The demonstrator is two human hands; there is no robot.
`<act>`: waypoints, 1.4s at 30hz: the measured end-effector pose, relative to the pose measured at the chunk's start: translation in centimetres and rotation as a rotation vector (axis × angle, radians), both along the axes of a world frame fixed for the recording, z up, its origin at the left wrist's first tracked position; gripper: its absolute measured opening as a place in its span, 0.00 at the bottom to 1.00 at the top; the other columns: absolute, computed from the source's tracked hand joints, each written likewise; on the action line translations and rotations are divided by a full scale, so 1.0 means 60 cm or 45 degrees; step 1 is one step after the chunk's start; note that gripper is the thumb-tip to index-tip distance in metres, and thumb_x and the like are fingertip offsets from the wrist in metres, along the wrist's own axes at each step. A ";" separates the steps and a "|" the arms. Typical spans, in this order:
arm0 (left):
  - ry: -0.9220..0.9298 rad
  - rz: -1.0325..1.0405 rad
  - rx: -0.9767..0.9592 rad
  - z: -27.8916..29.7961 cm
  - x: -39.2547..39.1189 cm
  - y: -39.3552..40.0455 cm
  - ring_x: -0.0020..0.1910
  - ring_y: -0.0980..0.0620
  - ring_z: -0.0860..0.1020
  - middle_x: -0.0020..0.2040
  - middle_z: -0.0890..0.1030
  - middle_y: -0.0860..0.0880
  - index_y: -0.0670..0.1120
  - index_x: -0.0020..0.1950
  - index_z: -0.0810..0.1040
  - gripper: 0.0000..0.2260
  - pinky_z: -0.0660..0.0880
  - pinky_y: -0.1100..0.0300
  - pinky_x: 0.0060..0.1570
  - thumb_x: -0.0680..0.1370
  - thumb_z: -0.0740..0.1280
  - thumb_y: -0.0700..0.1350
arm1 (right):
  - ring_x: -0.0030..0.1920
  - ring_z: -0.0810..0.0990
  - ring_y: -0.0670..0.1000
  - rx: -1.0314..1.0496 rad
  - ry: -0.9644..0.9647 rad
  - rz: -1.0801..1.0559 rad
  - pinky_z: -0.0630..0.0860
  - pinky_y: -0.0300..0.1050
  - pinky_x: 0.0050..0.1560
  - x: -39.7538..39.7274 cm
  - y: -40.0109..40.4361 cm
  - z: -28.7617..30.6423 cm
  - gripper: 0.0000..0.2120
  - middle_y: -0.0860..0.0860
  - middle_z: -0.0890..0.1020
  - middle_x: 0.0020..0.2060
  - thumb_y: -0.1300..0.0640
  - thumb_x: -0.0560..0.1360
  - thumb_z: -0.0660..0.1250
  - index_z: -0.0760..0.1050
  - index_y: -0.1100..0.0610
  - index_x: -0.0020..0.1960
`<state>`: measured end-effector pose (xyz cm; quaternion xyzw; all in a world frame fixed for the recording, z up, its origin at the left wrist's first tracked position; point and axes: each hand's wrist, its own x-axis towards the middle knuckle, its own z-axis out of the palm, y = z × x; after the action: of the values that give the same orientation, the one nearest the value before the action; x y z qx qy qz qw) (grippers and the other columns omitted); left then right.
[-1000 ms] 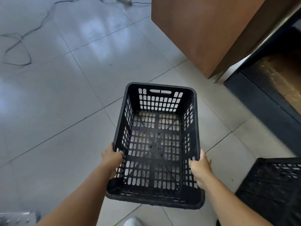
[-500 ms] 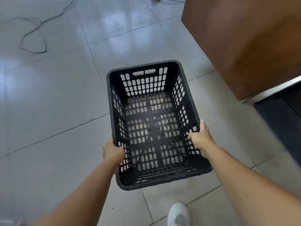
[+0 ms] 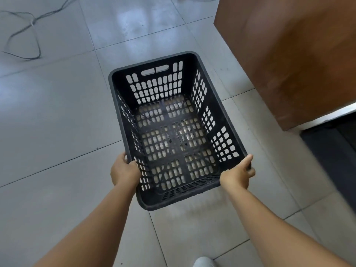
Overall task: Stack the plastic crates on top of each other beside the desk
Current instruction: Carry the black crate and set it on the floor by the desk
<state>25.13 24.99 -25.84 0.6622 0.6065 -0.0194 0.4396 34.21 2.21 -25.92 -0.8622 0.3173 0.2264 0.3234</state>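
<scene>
At the far left a loose cable (image 3: 23,35) lies looped on the tiled floor (image 3: 54,116), well apart from everything else. Nearer the middle, the person's left hand (image 3: 124,170) is clenched on the left rim of a black plastic crate (image 3: 173,130), close to its near corner, with the fingers (image 3: 133,163) curled over the edge. The crate is empty and upright, tipped slightly, and appears to be held just above the floor, though whether its base touches the tiles cannot be told. Its walls and base are slotted lattice, so it is likely light and fairly stiff, with perhaps a little flex along the long sides; the moulded rim gives a sure, non-slip hold, and the slot handle in the far wall offers another. Taking it by both long rims, as here, should keep it level. The right hand (image 3: 238,174) grips the right rim opposite, thumb lying along the top edge. To the right stands the brown side panel of the counter (image 3: 289,54), near the crate but not touching it. No second crate is in view.
</scene>
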 end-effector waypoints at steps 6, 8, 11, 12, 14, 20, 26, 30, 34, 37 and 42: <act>-0.159 -0.208 -0.172 -0.006 0.030 -0.012 0.53 0.46 0.80 0.55 0.81 0.49 0.56 0.69 0.66 0.27 0.79 0.45 0.54 0.75 0.64 0.34 | 0.64 0.73 0.60 0.052 -0.087 0.108 0.71 0.49 0.60 0.054 0.019 0.010 0.39 0.53 0.43 0.78 0.67 0.78 0.59 0.39 0.50 0.79; -0.111 -0.229 -0.159 -0.014 0.038 -0.013 0.55 0.45 0.79 0.60 0.79 0.48 0.56 0.73 0.61 0.30 0.79 0.48 0.53 0.75 0.63 0.35 | 0.68 0.70 0.59 0.087 -0.014 0.122 0.68 0.49 0.65 0.062 0.024 0.018 0.38 0.53 0.41 0.78 0.65 0.79 0.60 0.39 0.53 0.79; -0.058 -0.254 -0.088 -0.016 0.043 -0.016 0.52 0.45 0.79 0.61 0.79 0.47 0.55 0.73 0.59 0.30 0.79 0.54 0.41 0.75 0.62 0.34 | 0.70 0.68 0.60 0.142 0.049 0.166 0.67 0.49 0.66 0.056 0.020 0.036 0.39 0.53 0.41 0.78 0.62 0.79 0.61 0.38 0.52 0.79; -0.049 -0.261 -0.066 -0.013 0.045 -0.019 0.53 0.44 0.79 0.62 0.78 0.47 0.54 0.73 0.60 0.30 0.79 0.54 0.41 0.75 0.63 0.35 | 0.71 0.68 0.59 0.155 0.057 0.181 0.68 0.50 0.65 0.051 0.018 0.045 0.39 0.53 0.40 0.78 0.61 0.79 0.62 0.38 0.50 0.79; -0.015 -0.289 -0.016 0.002 0.049 -0.029 0.60 0.41 0.75 0.66 0.75 0.47 0.53 0.73 0.59 0.30 0.78 0.47 0.53 0.75 0.64 0.37 | 0.71 0.67 0.58 0.182 0.052 0.193 0.68 0.51 0.65 0.037 0.014 0.068 0.39 0.51 0.40 0.78 0.56 0.79 0.62 0.38 0.49 0.79; -0.172 -0.467 -0.036 0.141 0.024 -0.124 0.76 0.47 0.59 0.77 0.60 0.50 0.50 0.79 0.52 0.31 0.60 0.47 0.73 0.80 0.63 0.45 | 0.76 0.58 0.54 0.299 -0.159 0.116 0.59 0.49 0.72 -0.037 -0.009 0.165 0.33 0.50 0.49 0.79 0.49 0.81 0.57 0.44 0.54 0.79; -0.284 -0.798 -0.228 0.289 -0.045 -0.239 0.72 0.49 0.67 0.75 0.65 0.50 0.51 0.78 0.54 0.28 0.66 0.48 0.70 0.81 0.60 0.51 | 0.76 0.61 0.54 0.334 -0.252 -0.098 0.60 0.51 0.73 -0.166 -0.078 0.288 0.30 0.53 0.57 0.78 0.46 0.81 0.54 0.49 0.54 0.79; -0.282 -1.010 -0.289 0.371 -0.107 -0.323 0.69 0.50 0.69 0.72 0.69 0.49 0.50 0.78 0.56 0.27 0.67 0.52 0.68 0.81 0.59 0.51 | 0.74 0.64 0.53 0.322 -0.309 -0.234 0.62 0.48 0.71 -0.262 -0.149 0.357 0.29 0.53 0.61 0.77 0.47 0.81 0.53 0.52 0.56 0.78; -0.246 -1.233 -0.372 0.418 -0.176 -0.428 0.68 0.51 0.71 0.71 0.71 0.50 0.49 0.78 0.58 0.26 0.68 0.53 0.67 0.81 0.59 0.51 | 0.73 0.66 0.53 0.244 -0.328 -0.428 0.63 0.45 0.68 -0.362 -0.245 0.405 0.27 0.52 0.62 0.76 0.47 0.81 0.53 0.54 0.55 0.78; -0.220 -1.370 -0.472 0.437 -0.227 -0.514 0.67 0.50 0.72 0.70 0.72 0.48 0.48 0.77 0.59 0.25 0.68 0.55 0.65 0.81 0.59 0.51 | 0.72 0.67 0.53 0.179 -0.330 -0.597 0.64 0.45 0.68 -0.435 -0.325 0.425 0.27 0.52 0.64 0.75 0.47 0.81 0.54 0.56 0.55 0.77; -0.129 -1.549 -0.505 0.463 -0.303 -0.656 0.68 0.49 0.71 0.71 0.72 0.48 0.49 0.78 0.59 0.26 0.67 0.53 0.67 0.81 0.59 0.51 | 0.71 0.69 0.55 0.118 -0.319 -0.820 0.65 0.48 0.69 -0.547 -0.467 0.457 0.27 0.54 0.67 0.74 0.46 0.81 0.54 0.59 0.56 0.76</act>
<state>6.92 -14.37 1.94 0.7942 0.0856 -0.3459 0.4923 1.41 -25.84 1.52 -0.7233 0.5203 0.0192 0.4535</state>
